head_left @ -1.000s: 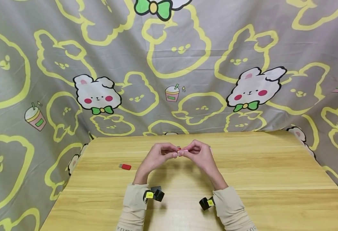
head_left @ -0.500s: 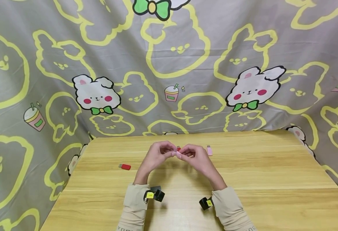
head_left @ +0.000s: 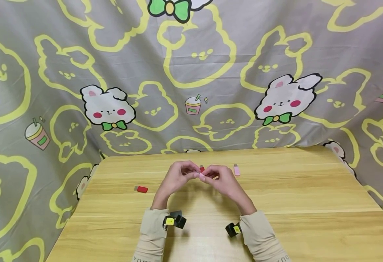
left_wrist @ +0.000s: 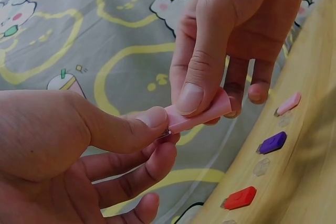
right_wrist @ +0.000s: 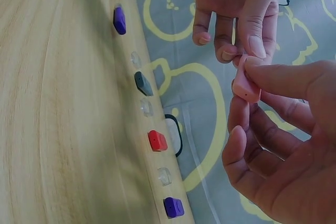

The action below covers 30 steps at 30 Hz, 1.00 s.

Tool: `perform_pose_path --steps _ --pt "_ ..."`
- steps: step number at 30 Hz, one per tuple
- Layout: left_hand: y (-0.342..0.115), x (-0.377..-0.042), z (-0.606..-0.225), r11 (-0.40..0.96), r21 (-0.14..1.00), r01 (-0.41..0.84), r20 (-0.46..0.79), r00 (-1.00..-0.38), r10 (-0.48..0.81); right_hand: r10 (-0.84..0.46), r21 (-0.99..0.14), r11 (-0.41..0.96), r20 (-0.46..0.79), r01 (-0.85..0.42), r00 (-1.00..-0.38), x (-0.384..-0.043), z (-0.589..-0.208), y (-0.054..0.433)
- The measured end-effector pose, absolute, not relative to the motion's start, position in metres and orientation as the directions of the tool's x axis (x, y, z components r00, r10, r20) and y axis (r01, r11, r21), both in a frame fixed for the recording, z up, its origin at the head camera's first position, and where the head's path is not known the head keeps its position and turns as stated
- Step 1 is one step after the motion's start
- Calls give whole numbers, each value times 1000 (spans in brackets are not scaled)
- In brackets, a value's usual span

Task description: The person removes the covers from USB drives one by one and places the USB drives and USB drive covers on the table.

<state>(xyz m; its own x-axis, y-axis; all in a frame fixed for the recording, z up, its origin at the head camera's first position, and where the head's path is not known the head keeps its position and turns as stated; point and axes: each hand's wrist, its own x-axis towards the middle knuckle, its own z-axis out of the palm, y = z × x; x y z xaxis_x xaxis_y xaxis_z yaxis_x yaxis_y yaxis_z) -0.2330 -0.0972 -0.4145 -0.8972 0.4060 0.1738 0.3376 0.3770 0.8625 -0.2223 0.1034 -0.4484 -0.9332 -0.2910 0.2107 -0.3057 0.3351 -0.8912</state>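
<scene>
Above the table, both hands meet at a pink USB stick (left_wrist: pixel 202 116). My right hand (head_left: pixel 220 178) pinches its pink body between thumb and fingers, as the right wrist view shows. From the other end my left hand (head_left: pixel 178 178) pinches at the connector, its thumb (left_wrist: pixel 149 119) against the edge of the pink body. A small shiny bit of the connector end shows beneath that thumb; the fingers hide the rest. Just beyond the fingertips in the head view lies a red USB stick (head_left: pixel 202 168).
Another pink USB stick (head_left: pixel 236 170) lies right of the hands, a red one (head_left: pixel 141 189) to the left. Wrist views show purple (right_wrist: pixel 173 206) and dark grey sticks (right_wrist: pixel 143 83) on the table, with clear caps (right_wrist: pixel 165 176) between them. A patterned curtain (head_left: pixel 211 72) hangs behind.
My right hand has tilted lower and shifted slightly left, uncovering the pink stick on the table. My left hand keeps nearly the same place.
</scene>
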Motion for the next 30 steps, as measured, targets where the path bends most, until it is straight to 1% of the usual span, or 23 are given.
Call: perform_pose_path --steps 5,9,14,19,30 --pt "-97 -218 -391 374 859 350 184 -892 413 -305 -892 338 198 -301 -931 -221 -448 103" --pt "-97 -215 -387 374 857 354 185 -889 419 -316 -893 336 191 -298 -929 -221 -447 104" --pt "-101 -225 -401 385 858 340 160 -889 430 -329 -891 330 200 -311 -923 -220 -447 105" --pt "-105 -237 -420 384 855 348 165 -885 435 -338 -884 331 215 -330 -916 -220 -448 104" --pt "-113 -238 -420 386 861 332 166 -899 405 -332 -888 341 193 -308 -923 -219 -446 104"
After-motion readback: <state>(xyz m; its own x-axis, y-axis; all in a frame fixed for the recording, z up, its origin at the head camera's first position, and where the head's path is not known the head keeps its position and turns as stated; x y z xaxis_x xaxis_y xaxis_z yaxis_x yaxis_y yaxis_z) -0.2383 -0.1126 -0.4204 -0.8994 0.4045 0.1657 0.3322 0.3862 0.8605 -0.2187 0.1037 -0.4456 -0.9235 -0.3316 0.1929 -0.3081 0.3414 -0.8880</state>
